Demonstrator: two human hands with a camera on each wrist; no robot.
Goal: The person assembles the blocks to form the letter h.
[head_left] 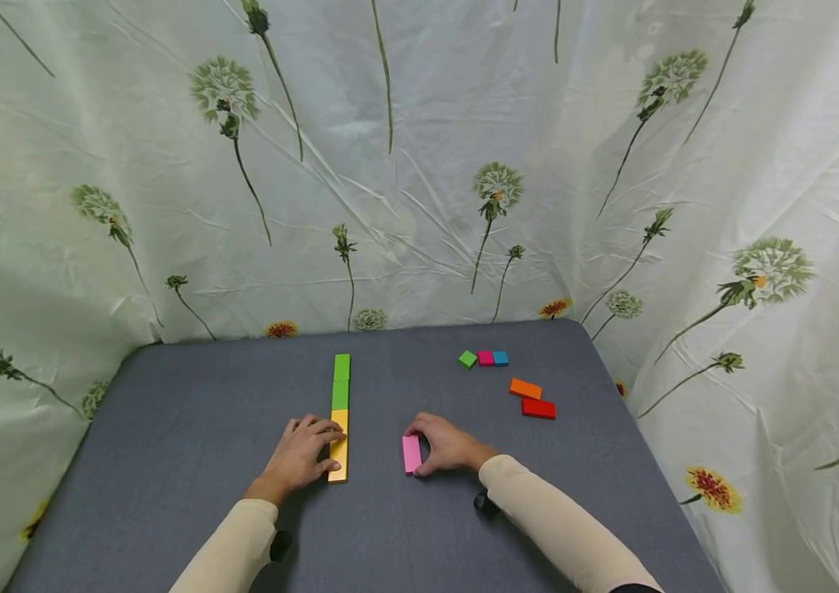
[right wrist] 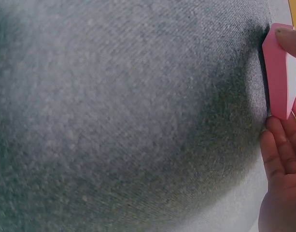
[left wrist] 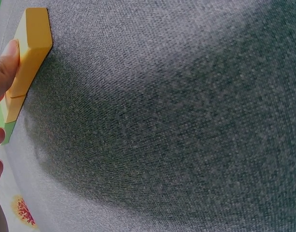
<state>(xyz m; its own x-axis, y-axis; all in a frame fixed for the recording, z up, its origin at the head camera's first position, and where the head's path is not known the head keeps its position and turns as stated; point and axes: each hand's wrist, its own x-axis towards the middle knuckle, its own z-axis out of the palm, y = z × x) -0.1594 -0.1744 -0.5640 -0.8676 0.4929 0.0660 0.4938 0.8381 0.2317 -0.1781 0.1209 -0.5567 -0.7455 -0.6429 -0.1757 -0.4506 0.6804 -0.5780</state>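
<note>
Two green blocks (head_left: pixel 341 381) and two yellow blocks (head_left: pixel 338 474) lie end to end in a straight row on the table, the yellow ones nearer the person. Over the yellow part rests my left hand (head_left: pixel 299 455), fingers loosely spread and thumb touching the side of the nearest yellow block (left wrist: pixel 37 29). To the right of the row, my right hand (head_left: pixel 450 445) pinches a pink block (head_left: pixel 412 455) by its two short ends, thumb at the near end and fingers at the far end. In the right wrist view the pink block (right wrist: pixel 279 72) stays close over the cloth.
At the back right lie a small green block (head_left: pixel 467 359), a magenta block (head_left: pixel 486 358) and a blue block (head_left: pixel 501 358), the last two side by side. Nearer are an orange block (head_left: pixel 525 388) and a red block (head_left: pixel 538 408). A flowered curtain (head_left: pixel 419 206) hangs behind the grey table (head_left: pixel 189 428).
</note>
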